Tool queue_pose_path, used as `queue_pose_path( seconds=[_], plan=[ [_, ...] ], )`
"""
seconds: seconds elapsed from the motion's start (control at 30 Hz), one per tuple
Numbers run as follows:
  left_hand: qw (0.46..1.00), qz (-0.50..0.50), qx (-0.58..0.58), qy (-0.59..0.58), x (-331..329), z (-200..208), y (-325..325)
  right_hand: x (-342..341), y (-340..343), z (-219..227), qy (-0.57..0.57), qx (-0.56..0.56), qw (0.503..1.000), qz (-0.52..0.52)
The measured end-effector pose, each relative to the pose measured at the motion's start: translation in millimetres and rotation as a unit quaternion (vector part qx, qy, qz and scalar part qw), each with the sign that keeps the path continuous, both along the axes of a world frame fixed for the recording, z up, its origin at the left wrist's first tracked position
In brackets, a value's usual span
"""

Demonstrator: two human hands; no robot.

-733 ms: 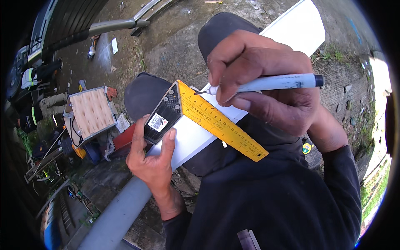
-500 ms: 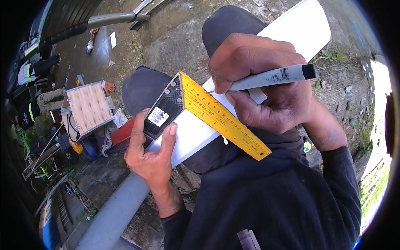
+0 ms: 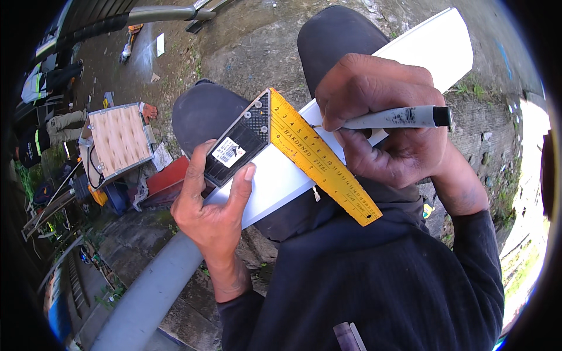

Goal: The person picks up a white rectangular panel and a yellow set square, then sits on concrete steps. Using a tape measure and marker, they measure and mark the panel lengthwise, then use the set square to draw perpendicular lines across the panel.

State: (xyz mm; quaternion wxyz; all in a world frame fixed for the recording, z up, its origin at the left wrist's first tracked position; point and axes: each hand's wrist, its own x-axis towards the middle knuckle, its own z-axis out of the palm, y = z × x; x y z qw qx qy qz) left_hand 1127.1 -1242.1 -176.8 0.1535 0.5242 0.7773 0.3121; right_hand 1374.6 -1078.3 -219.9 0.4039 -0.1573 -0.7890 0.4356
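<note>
A long white board (image 3: 430,47) lies slantwise across my lap. On it rests a try square (image 3: 319,161) with a yellow ruled steel blade and a black stock. My left hand (image 3: 212,216) grips the stock between thumb and fingers, at the board's lower left part. A grey marker pen (image 3: 395,119) with a black end is pinched in my right hand (image 3: 374,85). Its tip points left and meets the far edge of the yellow blade, over the board. Whether the tip touches the board cannot be made out.
A thick grey pipe (image 3: 152,292) runs beneath my left forearm. To the left stands a wooden-topped box (image 3: 121,140) with another person's gloved hand (image 3: 150,111) beside it. Farther off are a power tool (image 3: 130,42) on the ground and people in reflective vests.
The board, the square's stock end and my right hand with the marker pen have shifted slightly to the right in view. Both grips are the same.
</note>
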Motion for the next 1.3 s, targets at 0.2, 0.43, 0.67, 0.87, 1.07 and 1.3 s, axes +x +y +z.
queue_pose_path(
  seconds=[0.2,0.43,0.67,0.87,1.07,1.3],
  plan=[
    [0.999,-0.001,-0.013,0.036,2,3,0,-1,0,-2,-0.005,0.007,1.0,-0.015],
    [1.0,0.004,-0.012,0.018,3,1,0,-2,2,-3,-0.005,0.009,1.0,-0.014],
    [0.999,-0.001,-0.015,0.036,0,3,-1,-3,0,-2,-0.005,-0.007,1.0,-0.002],
    [0.998,-0.004,-0.017,0.053,1,3,-1,-10,2,-6,0.033,0.013,0.999,-0.022],
    [0.999,-0.004,-0.018,0.043,2,3,0,-4,0,-2,-0.006,-0.016,1.0,-0.002],
    [0.999,-0.006,-0.018,0.044,0,2,-1,-12,2,-6,0.035,0.019,0.999,-0.024]
  ],
)
